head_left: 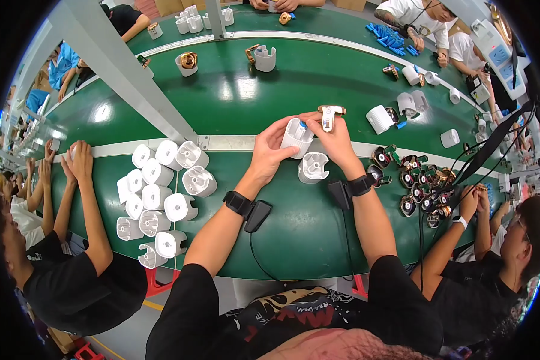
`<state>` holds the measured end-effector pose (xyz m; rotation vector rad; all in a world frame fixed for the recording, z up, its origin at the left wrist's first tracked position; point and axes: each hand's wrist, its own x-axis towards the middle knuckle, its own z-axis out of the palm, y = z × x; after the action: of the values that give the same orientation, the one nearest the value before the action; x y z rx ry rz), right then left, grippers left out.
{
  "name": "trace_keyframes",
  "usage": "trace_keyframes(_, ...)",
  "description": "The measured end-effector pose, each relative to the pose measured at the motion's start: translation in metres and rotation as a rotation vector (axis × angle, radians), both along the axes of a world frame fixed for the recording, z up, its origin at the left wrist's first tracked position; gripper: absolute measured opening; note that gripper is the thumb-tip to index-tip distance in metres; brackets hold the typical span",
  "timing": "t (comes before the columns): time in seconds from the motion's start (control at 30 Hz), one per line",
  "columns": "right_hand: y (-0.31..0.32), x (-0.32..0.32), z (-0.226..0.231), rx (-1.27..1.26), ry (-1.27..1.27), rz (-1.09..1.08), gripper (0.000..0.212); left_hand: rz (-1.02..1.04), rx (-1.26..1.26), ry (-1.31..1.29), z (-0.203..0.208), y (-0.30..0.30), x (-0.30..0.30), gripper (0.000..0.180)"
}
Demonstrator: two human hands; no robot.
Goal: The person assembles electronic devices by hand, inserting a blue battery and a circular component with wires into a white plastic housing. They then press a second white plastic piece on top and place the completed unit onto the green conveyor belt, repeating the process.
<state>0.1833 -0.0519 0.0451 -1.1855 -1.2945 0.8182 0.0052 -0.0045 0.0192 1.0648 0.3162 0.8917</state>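
My left hand (266, 153) is wrapped round a white ribbed plastic housing (294, 141), tilted with its open end up. A small blue cylinder (303, 125) shows inside that opening. Beside it, my right hand (338, 146) grips a white part with a gold rim (328, 119), its fingers close to the housing's mouth. Just below my hands, another white housing (313, 168) stands on the green table (300, 234), cut-out side up. Both wrists wear black straps with small dark boxes and cables.
Several white housings (156, 198) cluster at left. Dark round speaker-like modules (415, 186) with gold rims lie at right, near hanging black cables (492, 144). A grey metal post (120, 72) rises at left. Co-workers sit on both sides and across, where blue cylinders (390, 39) are piled.
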Motion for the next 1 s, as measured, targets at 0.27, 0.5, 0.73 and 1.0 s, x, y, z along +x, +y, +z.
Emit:
trace_keyframes(0.27, -0.004, -0.028, 0.015, -0.164, 0.446, -0.081, 0.026, 0.179, 0.368, 0.06, -0.003, -0.007, 0.008, 0.064)
trace_keyframes(0.5, -0.003, -0.019, 0.009, -0.355, 0.477, 0.137, 0.031, 0.325, 0.564, 0.244, -0.007, -0.01, 0.007, 0.066)
trace_keyframes(0.73, 0.003, -0.02, -0.006, -0.395, 0.449, 0.106, 0.037, 0.265, 0.455, 0.197, -0.003, -0.006, 0.01, 0.065)
trace_keyframes(1.0, -0.013, 0.033, 0.034, -0.55, 0.452, 0.135, 0.038, 0.571, 0.628, 0.586, -0.001, 0.035, -0.009, 0.069)
